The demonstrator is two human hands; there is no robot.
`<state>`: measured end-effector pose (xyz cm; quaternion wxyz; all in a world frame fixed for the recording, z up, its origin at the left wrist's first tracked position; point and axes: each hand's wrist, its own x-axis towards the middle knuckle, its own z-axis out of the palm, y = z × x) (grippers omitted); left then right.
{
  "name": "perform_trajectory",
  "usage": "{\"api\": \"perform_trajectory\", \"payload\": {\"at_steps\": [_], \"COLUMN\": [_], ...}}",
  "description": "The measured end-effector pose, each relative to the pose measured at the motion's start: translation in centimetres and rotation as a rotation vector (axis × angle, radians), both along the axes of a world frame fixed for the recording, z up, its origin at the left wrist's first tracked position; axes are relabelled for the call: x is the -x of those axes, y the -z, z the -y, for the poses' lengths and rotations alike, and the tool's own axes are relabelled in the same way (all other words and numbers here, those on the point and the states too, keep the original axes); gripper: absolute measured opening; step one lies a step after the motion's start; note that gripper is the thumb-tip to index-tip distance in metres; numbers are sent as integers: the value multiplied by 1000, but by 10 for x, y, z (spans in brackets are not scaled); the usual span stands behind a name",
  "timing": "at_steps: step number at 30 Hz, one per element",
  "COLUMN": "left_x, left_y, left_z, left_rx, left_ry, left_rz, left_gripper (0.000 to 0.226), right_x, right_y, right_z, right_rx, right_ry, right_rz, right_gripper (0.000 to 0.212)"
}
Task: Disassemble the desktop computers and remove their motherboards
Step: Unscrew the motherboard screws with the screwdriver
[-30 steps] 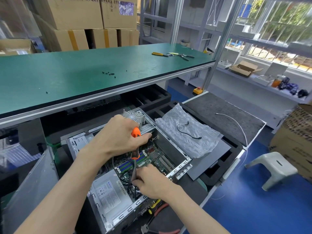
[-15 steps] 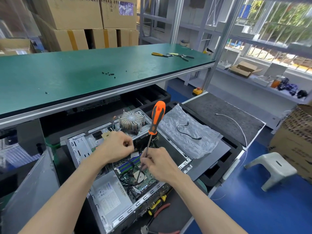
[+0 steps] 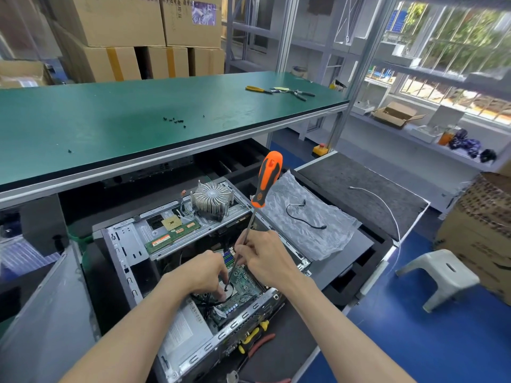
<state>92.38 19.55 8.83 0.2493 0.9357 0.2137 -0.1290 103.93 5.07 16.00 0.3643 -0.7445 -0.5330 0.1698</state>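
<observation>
R hand (image 3: 269,261) fingers pinch screwdriver (image 3: 258,210) shaft; L hand (image 3: 206,275) fingers curled, touching its tip on motherboard (image 3: 244,284).

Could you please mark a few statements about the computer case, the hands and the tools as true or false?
1. The right hand holds the screwdriver by its metal shaft, not its handle. True.
2. The screwdriver handle is blue. False: it is orange and black.
3. The left hand reaches down into the open computer case near the screwdriver tip. True.
4. The heat sink lies on the green bench. False: it sits on the far edge of the case.
5. Small black screws lie on the green bench. True.
6. The white stool stands on the bench. False: it stands on the blue floor.
</observation>
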Motion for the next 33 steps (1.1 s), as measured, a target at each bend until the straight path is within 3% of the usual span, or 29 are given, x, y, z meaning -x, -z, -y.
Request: {"api": "perform_trajectory", "payload": {"at_steps": [7, 17, 24, 27, 30, 33], "left_x": [-5, -5, -7, -4, 2, 12], "left_y": [4, 6, 6, 0, -11, -18], "left_z": [-3, -3, -1, 1, 1, -3], "left_rx": [54, 27, -106, -106, 59, 570], "left_ry": [22, 13, -56, -128, -165, -370], "left_rz": [6, 46, 8, 139, 356, 535], "left_gripper": [27, 28, 38, 39, 39, 37], "right_x": [-2, -3, -4, -7, -8, -8], "right_y": [-5, -7, -6, -6, -5, -4], "right_z": [0, -2, -5, -4, -1, -1], "right_rx": [-18, -19, -13, -4, 14, 32], "right_ry": [6, 14, 37, 36, 30, 29], "right_rz": [2, 6, 31, 76, 107, 149], "right_gripper": [19, 22, 15, 13, 13, 13]}}
